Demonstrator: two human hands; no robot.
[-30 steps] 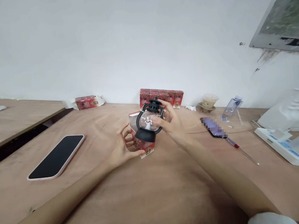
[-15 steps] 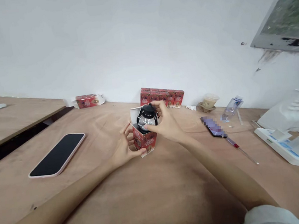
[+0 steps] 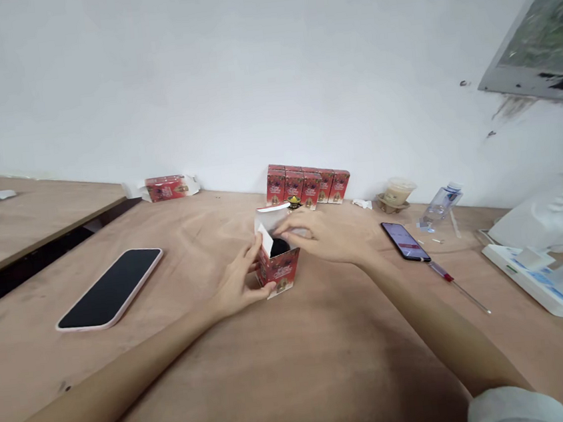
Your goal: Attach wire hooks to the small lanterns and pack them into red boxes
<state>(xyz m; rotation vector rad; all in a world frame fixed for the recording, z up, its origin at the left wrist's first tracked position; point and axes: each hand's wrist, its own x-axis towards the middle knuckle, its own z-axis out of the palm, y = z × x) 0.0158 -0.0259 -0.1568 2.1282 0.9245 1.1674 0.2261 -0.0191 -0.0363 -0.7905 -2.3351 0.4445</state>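
Observation:
A red printed cardboard box stands on the wooden table with its top open and its white-lined back flap raised. My left hand grips it from the left, thumb across the front and fingers along the side near a white side flap. Inside sits a small black lantern, of which only the dark top shows. My right hand is at the right of the opening, fingers bent and close together. What its fingertips pinch is hidden.
Several matching red boxes stand against the wall, with a small yellow-and-black item before them. A torn pack lies back left. Around lie a pink-edged phone, another phone, screwdriver, cup, bottle and power strip.
The lantern has gone down into the box. My right hand has let go of it and shifted to the box's opening. My left hand still holds the box. The right phone's screen is visible now.

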